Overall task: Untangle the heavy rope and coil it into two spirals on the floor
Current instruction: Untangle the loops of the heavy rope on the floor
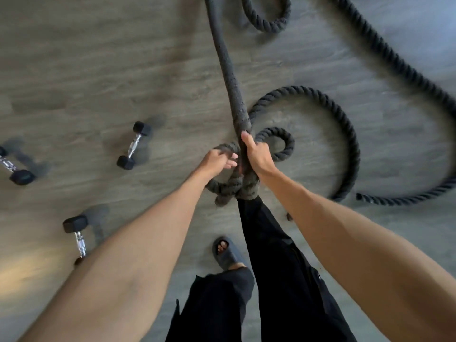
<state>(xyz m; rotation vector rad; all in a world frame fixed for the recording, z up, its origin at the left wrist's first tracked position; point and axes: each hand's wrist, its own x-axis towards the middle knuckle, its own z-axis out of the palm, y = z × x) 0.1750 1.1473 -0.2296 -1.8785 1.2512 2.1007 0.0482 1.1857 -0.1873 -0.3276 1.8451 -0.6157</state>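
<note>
The rope [344, 124] lay in loose curves on the floor [98, 70], its knot [232, 187] lifted before the legs. I had the right hand [259, 157] wrapped round the strand running up and away, and the left hand [217, 160] with fingers curled round a loop of the knot. I judged that hauling that strand could cinch the knot tighter, or swing slack into the dumbbells [134, 145]. The rope was thick, dark, coarsely twisted; the floor was smooth grey wood-grain.

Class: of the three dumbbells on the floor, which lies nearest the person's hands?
The uppermost dumbbell, left of the left hand; the frame-edge dumbbell and lowest dumbbell lie farther away.
</note>
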